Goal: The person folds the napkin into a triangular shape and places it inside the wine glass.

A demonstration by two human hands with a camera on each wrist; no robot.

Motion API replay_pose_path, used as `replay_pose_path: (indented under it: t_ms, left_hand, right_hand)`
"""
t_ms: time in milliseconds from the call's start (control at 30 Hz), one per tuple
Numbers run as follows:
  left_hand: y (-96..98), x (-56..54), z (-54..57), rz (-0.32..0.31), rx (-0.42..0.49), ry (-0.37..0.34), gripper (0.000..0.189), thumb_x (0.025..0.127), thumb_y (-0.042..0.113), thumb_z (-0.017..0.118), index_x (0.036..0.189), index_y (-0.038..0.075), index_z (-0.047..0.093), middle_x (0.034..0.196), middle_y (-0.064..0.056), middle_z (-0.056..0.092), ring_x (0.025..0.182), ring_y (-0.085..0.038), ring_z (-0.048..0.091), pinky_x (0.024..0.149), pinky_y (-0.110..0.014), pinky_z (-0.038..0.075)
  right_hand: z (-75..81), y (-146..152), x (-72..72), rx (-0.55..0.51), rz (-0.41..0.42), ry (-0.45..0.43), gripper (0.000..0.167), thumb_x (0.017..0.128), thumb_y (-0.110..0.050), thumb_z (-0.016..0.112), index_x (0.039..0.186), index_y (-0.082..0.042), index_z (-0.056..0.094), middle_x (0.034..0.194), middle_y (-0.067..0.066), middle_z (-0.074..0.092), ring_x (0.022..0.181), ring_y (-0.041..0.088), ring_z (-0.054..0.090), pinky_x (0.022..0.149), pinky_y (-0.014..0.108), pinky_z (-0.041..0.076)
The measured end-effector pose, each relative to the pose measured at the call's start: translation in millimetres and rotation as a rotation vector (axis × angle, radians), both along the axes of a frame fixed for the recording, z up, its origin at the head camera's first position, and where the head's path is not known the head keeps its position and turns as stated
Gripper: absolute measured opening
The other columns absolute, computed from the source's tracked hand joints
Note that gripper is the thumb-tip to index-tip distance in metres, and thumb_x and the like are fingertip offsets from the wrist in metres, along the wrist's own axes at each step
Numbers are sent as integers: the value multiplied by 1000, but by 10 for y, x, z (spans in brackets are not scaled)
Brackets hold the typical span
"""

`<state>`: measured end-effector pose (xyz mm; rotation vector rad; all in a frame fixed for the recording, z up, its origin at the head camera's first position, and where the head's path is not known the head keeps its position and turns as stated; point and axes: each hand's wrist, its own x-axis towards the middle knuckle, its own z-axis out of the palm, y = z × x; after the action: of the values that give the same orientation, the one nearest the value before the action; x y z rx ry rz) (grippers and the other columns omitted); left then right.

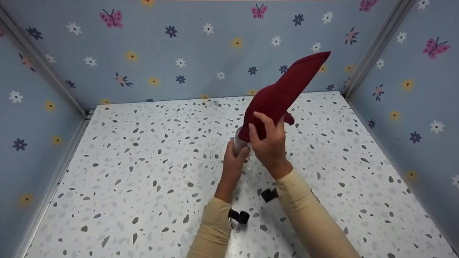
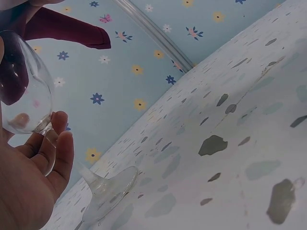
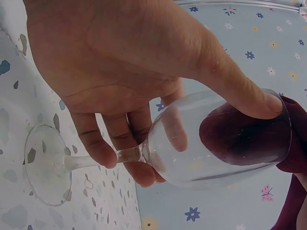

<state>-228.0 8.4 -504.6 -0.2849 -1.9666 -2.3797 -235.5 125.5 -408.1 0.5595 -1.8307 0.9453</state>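
Note:
A clear stemmed wine glass [image 1: 240, 144] is tilted in my left hand [image 1: 233, 163]. In the right wrist view the left hand's fingers wrap the stem of the glass [image 3: 177, 165], and its thumb lies along the bowl near the rim. A dark red cloth [image 1: 278, 95] is bunched in my right hand [image 1: 271, 143]. One end of this cloth [image 3: 240, 136] sits inside the bowl, while the rest sticks up and away past the hand. The glass's round foot [image 2: 112, 191] hangs free in the left wrist view. Part of the right hand is hidden behind the cloth.
Beneath the hands is a white speckled tabletop [image 1: 143, 179]. Blue panels with flowers and butterflies [image 1: 200, 46] enclose it at the back and both sides, joined by metal corner strips [image 1: 376, 46]. Black wrist cameras [image 1: 244, 217] stick out from both sleeves.

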Motion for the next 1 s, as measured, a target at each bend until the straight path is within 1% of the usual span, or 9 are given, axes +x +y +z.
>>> replay_pose_path:
  t_ms: [100, 167, 300, 400, 500, 633, 700, 833, 1000]
  left_hand:
    - [-10, 3, 16, -9, 4, -6, 80, 94, 53, 65, 151, 6, 35, 132, -11, 53, 100, -19, 55, 87, -57, 47]
    - [-20, 17, 53, -16, 0, -12, 75, 96, 47, 65, 150, 5, 35, 133, -12, 53, 100, -19, 55, 88, -57, 47]
    - [-46, 108, 229, -27, -15, -21, 66, 99, 38, 63, 149, 2, 37, 132, -13, 53, 99, -19, 56, 89, -56, 48]
    - [-54, 163, 331, -25, -14, -19, 64, 99, 37, 63, 147, 2, 38, 130, -13, 54, 98, -19, 56, 90, -56, 47]
    - [-35, 108, 241, -24, -3, -21, 62, 100, 33, 62, 147, 3, 38, 130, -13, 54, 98, -20, 56, 91, -60, 46]
    - [-4, 4, 64, -22, -9, -25, 63, 100, 35, 61, 149, 6, 36, 134, -12, 52, 100, -21, 56, 90, -58, 47]
    - [1, -10, 35, -17, -22, -20, 65, 99, 39, 61, 150, 7, 36, 135, -11, 52, 100, -20, 55, 88, -53, 49]
    - [-1, -8, 19, -5, -43, -12, 65, 98, 42, 60, 150, 10, 37, 137, -9, 51, 103, -22, 56, 86, -46, 51]
    - [-7, -12, -5, 4, -47, -18, 64, 99, 41, 60, 150, 12, 37, 139, -9, 52, 104, -23, 57, 86, -46, 51]
  right_hand:
    - [-11, -4, 12, 15, -3, -4, 36, 90, -8, 73, 124, -6, 63, 127, 25, 53, 115, 32, 57, 91, 47, 54]
    - [-18, -7, 20, 27, 3, -10, 36, 90, -8, 74, 124, -6, 63, 127, 25, 53, 116, 33, 57, 91, 47, 54]
    - [-29, -12, 29, 42, 21, -24, 36, 90, -6, 73, 124, -7, 63, 129, 24, 53, 118, 34, 56, 93, 48, 53]
    - [-31, -16, 34, 38, 33, -33, 36, 90, -6, 73, 124, -7, 63, 130, 23, 53, 118, 33, 56, 94, 48, 53]
    - [-27, -20, 41, 28, 37, -40, 35, 90, -6, 73, 124, -7, 64, 129, 23, 53, 117, 33, 57, 94, 47, 53]
    - [-29, -22, 42, 27, 32, -34, 34, 90, -6, 73, 123, -6, 64, 126, 23, 54, 114, 33, 57, 93, 47, 53]
    - [-34, -21, 40, 31, 30, -35, 34, 90, -6, 72, 123, -6, 64, 125, 24, 55, 113, 33, 57, 92, 47, 54]
    - [-37, -24, 38, 33, 37, -40, 33, 90, -6, 72, 122, -5, 64, 125, 24, 54, 112, 33, 58, 91, 47, 54]
    - [-48, -30, 48, 34, 32, -56, 33, 90, -7, 73, 122, -6, 65, 124, 23, 56, 111, 33, 59, 90, 47, 54]
